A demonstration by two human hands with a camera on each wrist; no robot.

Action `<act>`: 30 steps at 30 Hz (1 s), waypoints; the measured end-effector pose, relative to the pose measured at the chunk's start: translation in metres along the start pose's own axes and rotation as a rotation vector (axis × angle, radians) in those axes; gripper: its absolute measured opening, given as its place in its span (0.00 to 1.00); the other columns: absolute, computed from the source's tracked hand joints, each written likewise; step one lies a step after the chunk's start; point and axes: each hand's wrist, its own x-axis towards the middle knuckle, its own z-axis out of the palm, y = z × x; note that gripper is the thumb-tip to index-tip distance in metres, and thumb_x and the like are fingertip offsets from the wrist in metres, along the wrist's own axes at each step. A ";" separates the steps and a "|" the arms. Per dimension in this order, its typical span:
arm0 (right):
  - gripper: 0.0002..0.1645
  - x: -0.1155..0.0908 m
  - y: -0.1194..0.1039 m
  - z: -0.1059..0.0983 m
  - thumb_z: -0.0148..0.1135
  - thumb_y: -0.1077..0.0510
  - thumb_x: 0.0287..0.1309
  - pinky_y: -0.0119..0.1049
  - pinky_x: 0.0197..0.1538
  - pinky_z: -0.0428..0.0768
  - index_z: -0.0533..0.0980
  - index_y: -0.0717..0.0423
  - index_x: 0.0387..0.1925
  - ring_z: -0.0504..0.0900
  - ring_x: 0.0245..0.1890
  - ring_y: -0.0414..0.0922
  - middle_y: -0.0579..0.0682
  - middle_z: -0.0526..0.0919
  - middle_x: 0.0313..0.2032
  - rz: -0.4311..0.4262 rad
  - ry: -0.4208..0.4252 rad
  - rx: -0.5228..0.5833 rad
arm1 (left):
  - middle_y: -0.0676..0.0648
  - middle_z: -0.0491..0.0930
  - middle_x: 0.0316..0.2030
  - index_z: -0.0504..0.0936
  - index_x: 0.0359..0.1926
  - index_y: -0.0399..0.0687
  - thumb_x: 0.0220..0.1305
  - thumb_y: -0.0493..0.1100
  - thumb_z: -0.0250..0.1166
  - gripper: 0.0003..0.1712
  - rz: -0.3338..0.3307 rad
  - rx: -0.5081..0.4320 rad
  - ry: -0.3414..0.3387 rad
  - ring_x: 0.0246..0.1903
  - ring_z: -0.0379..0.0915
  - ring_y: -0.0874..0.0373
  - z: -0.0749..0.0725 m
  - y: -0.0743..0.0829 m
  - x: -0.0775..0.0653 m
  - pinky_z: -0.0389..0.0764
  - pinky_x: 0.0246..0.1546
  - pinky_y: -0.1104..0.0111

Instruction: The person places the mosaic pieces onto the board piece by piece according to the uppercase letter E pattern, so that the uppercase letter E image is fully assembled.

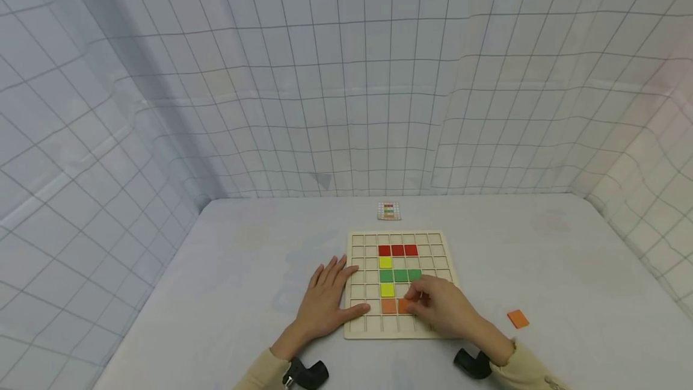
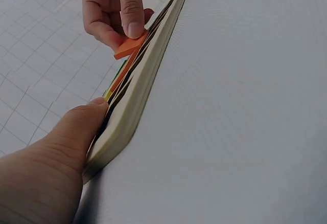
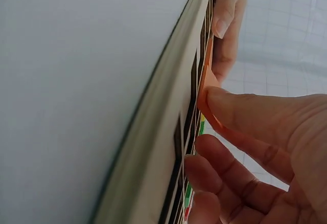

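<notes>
A pale wooden grid board [image 1: 357, 330] lies on the table with red tiles [image 1: 397, 250], yellow tiles [image 1: 385, 262], green tiles [image 1: 400, 276] and an orange tile [image 1: 388, 306] in its cells. My right hand [image 1: 446, 309] pinches another orange tile [image 2: 129, 46] between thumb and forefinger. That tile is tilted, its edge at the cell right of the placed orange one. My left hand [image 1: 325, 303] rests with spread fingers over the board's left edge, its thumb [image 2: 87, 119] on the board's rim.
A loose orange tile [image 1: 518, 318] lies on the table right of the board. Behind the board stands a small card [image 1: 388, 210] printed with a coloured grid pattern. White grid-lined curtains [image 1: 346, 77] enclose the table at the back and sides.
</notes>
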 end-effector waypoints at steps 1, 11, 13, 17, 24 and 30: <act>0.04 0.000 0.000 0.000 0.70 0.56 0.53 0.28 0.27 0.71 0.81 0.45 0.30 0.68 0.24 0.32 0.32 0.74 0.27 -0.002 -0.002 -0.014 | 0.44 0.53 0.71 0.62 0.69 0.52 0.56 0.76 0.53 0.49 0.000 0.000 0.001 0.71 0.40 0.49 0.000 0.000 0.000 0.40 0.67 0.53; 0.04 -0.004 0.005 0.002 0.69 0.58 0.54 0.27 0.26 0.69 0.85 0.51 0.33 0.67 0.24 0.32 0.34 0.73 0.27 -0.054 0.000 -0.074 | 0.45 0.52 0.71 0.62 0.69 0.52 0.56 0.77 0.51 0.49 -0.008 0.015 0.003 0.71 0.40 0.50 0.002 0.000 0.000 0.40 0.68 0.53; 0.05 -0.004 0.006 0.000 0.68 0.58 0.55 0.27 0.25 0.69 0.85 0.52 0.35 0.66 0.24 0.32 0.34 0.72 0.27 -0.066 -0.017 -0.067 | 0.45 0.52 0.71 0.61 0.69 0.53 0.56 0.77 0.51 0.49 -0.008 0.018 0.001 0.71 0.39 0.50 0.002 0.000 0.000 0.40 0.68 0.54; 0.14 -0.007 0.008 -0.006 0.67 0.56 0.56 0.28 0.29 0.71 0.83 0.55 0.44 0.67 0.28 0.34 0.36 0.72 0.31 -0.077 -0.103 -0.026 | 0.45 0.52 0.71 0.62 0.69 0.52 0.56 0.77 0.51 0.49 -0.003 0.018 0.001 0.71 0.39 0.50 0.002 -0.001 0.000 0.40 0.68 0.54; 0.30 -0.021 0.019 -0.027 0.63 0.48 0.61 0.34 0.41 0.76 0.71 0.56 0.60 0.73 0.40 0.39 0.41 0.75 0.41 -0.101 -0.221 0.172 | 0.44 0.53 0.71 0.61 0.69 0.52 0.56 0.77 0.52 0.49 0.001 0.005 0.004 0.71 0.40 0.50 0.002 0.000 0.001 0.39 0.68 0.54; 0.15 -0.040 0.035 -0.049 0.62 0.49 0.62 0.34 0.38 0.77 0.79 0.51 0.47 0.75 0.38 0.37 0.39 0.78 0.40 -0.054 -0.129 0.151 | 0.44 0.52 0.71 0.61 0.69 0.52 0.56 0.77 0.51 0.49 -0.004 0.009 -0.003 0.71 0.40 0.50 0.001 -0.001 0.000 0.39 0.68 0.54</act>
